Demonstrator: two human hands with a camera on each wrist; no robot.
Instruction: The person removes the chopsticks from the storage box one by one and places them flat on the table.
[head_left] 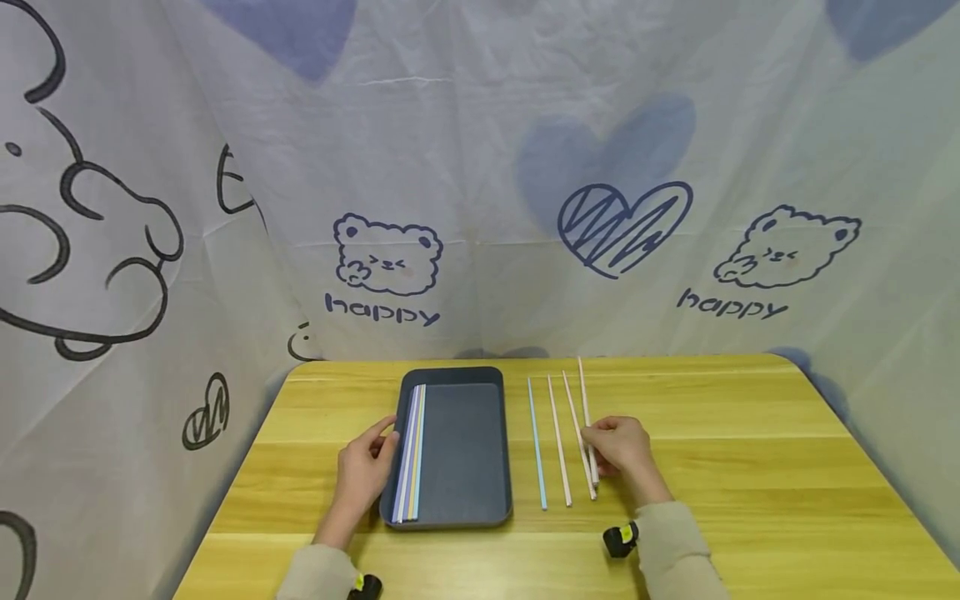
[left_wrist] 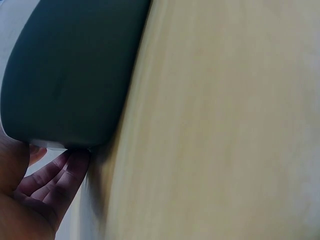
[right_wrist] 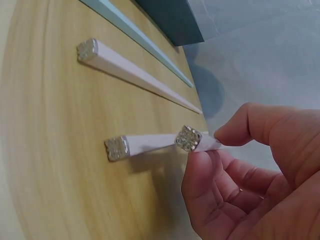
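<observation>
My right hand (head_left: 621, 446) pinches a pale pink chopstick (head_left: 583, 392) near its thick end, between thumb and fingers. In the right wrist view its square, glittery silver end cap (right_wrist: 188, 138) faces the camera. Just left of it are a second pale pink chopstick (head_left: 574, 417), a third (head_left: 558, 442) and a light blue chopstick (head_left: 536, 442), side by side on the table. My left hand (head_left: 363, 471) touches the left side of a dark grey tray (head_left: 465, 450), fingers against its outer wall (left_wrist: 65, 120). Several purple, white, yellow and blue chopsticks (head_left: 410, 454) lie along the tray's left side.
The wooden table (head_left: 750, 467) extends right of the chopsticks and in front of the tray. A white printed cloth (head_left: 480, 283) hangs behind the far edge and along both sides.
</observation>
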